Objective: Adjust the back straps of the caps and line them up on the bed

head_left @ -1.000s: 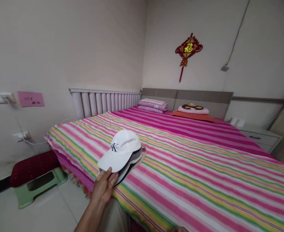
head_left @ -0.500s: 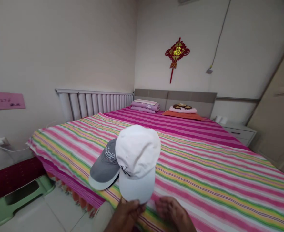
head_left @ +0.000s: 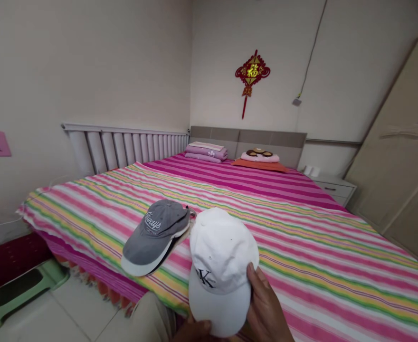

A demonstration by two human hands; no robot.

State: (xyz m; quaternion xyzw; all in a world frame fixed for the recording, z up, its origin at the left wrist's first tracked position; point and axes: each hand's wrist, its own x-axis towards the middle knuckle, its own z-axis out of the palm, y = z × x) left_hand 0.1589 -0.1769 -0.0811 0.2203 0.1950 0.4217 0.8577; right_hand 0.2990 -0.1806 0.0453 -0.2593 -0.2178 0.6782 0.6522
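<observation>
Together, left hand (head_left: 194, 330) and right hand (head_left: 266, 306) grip a domed white cotton cap (head_left: 220, 266).

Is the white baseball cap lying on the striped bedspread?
No, the white baseball cap is held between the left hand and right hand, above the striped bedspread.

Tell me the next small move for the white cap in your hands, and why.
Probably lower the white cap onto the striped bedspread beside the grey cap. Your left hand and right hand both hold it just above the bed, and the grey cap already lies flat there, so that seems the natural spot.
</observation>
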